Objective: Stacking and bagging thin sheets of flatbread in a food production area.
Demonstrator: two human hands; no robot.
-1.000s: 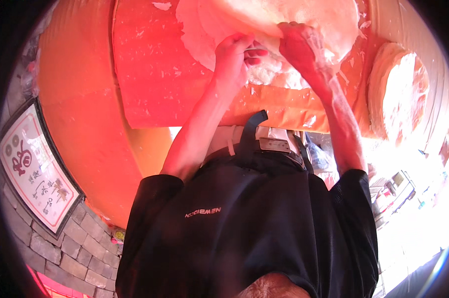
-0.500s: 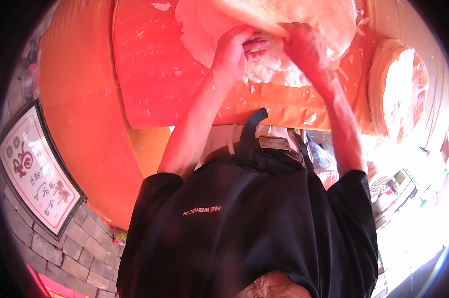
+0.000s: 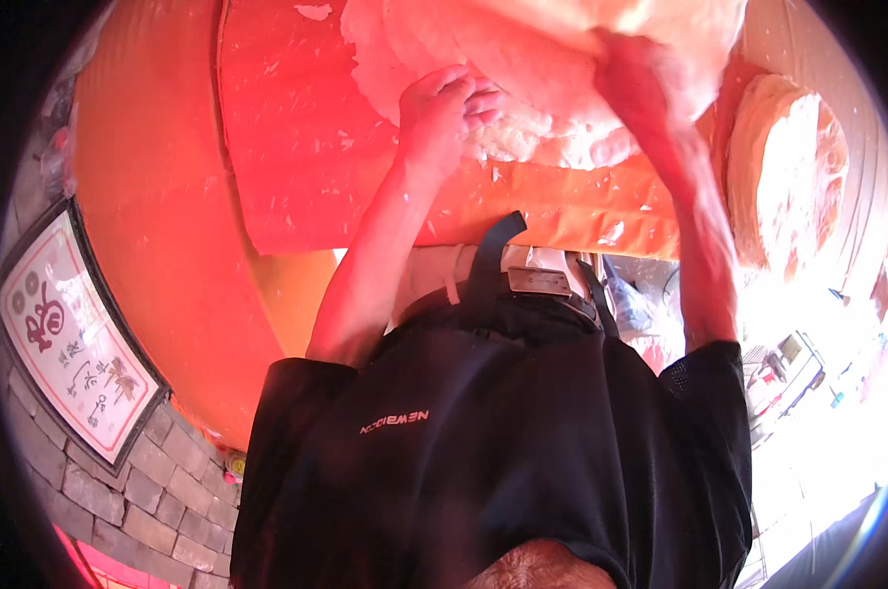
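Note:
A pale, fluffy layered sheet (image 3: 522, 54) with a ragged, lumpy lower edge lies on an orange padded surface (image 3: 297, 147) at the top of the view. My left hand (image 3: 442, 113) is at its lower left edge, fingers curled; whatever they hold is hidden. My right hand (image 3: 640, 83), blurred by motion, is closed on the upper layer of the sheet, further right and higher than my left hand. Small white flakes are scattered on the orange surface around the sheet.
A thick, pale fibrous pad (image 3: 773, 177) stands at the right of the orange surface. Orange padded covering (image 3: 150, 245) curves down the left, beside a framed sign (image 3: 81, 334) and grey paving (image 3: 140, 501). A wire rack and small items (image 3: 787, 378) sit in bright light at lower right.
My right hand has moved up and to the right, and the sheet's upper layer now reaches further right. My left hand has shifted slightly left.

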